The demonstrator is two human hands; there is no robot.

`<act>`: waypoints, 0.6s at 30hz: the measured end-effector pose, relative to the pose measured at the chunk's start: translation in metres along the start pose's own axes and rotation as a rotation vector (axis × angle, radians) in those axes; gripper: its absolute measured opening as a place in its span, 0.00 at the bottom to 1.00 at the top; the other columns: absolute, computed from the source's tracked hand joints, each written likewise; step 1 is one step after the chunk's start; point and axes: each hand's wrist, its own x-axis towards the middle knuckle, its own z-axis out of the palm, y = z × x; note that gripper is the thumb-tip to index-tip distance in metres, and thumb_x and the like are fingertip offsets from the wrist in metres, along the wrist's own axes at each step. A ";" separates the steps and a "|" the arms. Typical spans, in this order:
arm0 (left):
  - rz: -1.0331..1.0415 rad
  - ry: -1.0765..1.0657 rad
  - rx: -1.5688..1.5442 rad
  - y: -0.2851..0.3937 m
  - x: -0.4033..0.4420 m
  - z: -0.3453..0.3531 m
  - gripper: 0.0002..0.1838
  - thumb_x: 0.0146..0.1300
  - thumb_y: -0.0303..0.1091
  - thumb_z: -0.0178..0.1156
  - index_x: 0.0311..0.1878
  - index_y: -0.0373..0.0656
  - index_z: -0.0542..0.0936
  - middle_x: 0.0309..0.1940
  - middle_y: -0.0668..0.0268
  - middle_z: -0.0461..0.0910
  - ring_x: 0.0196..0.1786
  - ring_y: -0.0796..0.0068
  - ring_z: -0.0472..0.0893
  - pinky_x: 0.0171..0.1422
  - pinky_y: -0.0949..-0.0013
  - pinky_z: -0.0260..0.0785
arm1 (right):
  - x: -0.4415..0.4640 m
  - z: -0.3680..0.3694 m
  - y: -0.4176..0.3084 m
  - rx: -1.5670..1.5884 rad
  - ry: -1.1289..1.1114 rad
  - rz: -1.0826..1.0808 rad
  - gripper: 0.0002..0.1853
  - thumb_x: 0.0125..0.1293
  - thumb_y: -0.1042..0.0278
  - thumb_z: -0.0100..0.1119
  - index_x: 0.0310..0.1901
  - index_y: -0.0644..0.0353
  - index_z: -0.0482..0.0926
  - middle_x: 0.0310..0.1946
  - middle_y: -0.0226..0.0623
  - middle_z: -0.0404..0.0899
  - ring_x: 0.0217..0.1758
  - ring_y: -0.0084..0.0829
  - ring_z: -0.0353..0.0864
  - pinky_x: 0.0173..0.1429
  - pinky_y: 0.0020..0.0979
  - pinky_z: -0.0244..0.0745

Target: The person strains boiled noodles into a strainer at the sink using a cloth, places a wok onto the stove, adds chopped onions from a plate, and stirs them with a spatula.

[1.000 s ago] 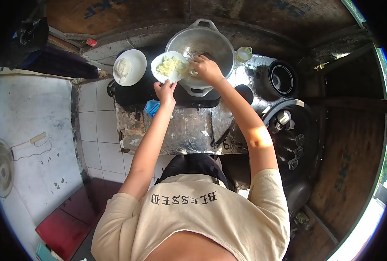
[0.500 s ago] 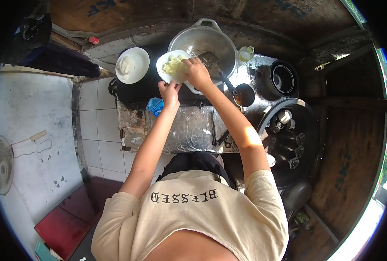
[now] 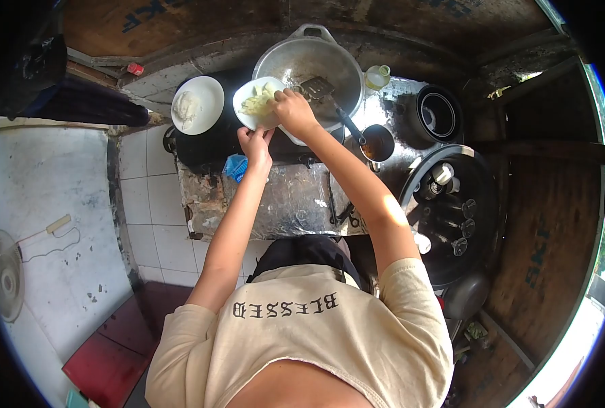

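My left hand [image 3: 256, 141] grips the near rim of a small white bowl [image 3: 245, 121], tilted slightly, beside the big pan. Pale yellow-green chopped vegetable pieces [image 3: 256, 102] lie in the bowl. My right hand [image 3: 293, 112] reaches in over the bowl's right side, its fingers curled together against the pieces; the fingertips are partly hidden. Behind and to the right is a large metal pan [image 3: 285, 64] with lug handles. A spatula [image 3: 318, 86] with a dark handle rests in the pan, its handle over the near rim.
Left of the bowl stands a white plate [image 3: 207, 102] with a white powdery heap [image 3: 188, 109]. A blue packet [image 3: 236, 166] lies nearer me. On the right are a bottle [image 3: 377, 77], a small pot [image 3: 378, 143], a dark round pot [image 3: 440, 114] and a black basin [image 3: 445, 262] with glasses.
The whole view has shifted slightly, moving the cookware a little left in the picture. My left hand still holds the bowl, and my right fingers remain at the chopped pieces.
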 end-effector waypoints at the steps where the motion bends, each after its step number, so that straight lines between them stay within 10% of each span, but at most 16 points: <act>1: -0.001 0.005 -0.003 -0.001 0.001 0.001 0.12 0.61 0.20 0.50 0.42 0.36 0.57 0.46 0.52 0.66 0.49 0.64 0.73 0.55 0.57 0.74 | -0.001 0.000 0.003 0.007 0.009 -0.019 0.08 0.48 0.69 0.57 0.32 0.53 0.78 0.32 0.31 0.75 0.41 0.31 0.74 0.44 0.31 0.70; 18: 0.007 0.017 -0.011 -0.005 0.018 -0.001 0.13 0.61 0.19 0.49 0.44 0.35 0.56 0.47 0.51 0.65 0.49 0.63 0.73 0.55 0.54 0.74 | -0.019 -0.015 0.062 0.017 0.008 0.102 0.09 0.46 0.77 0.53 0.32 0.58 0.77 0.34 0.35 0.76 0.42 0.36 0.75 0.44 0.35 0.73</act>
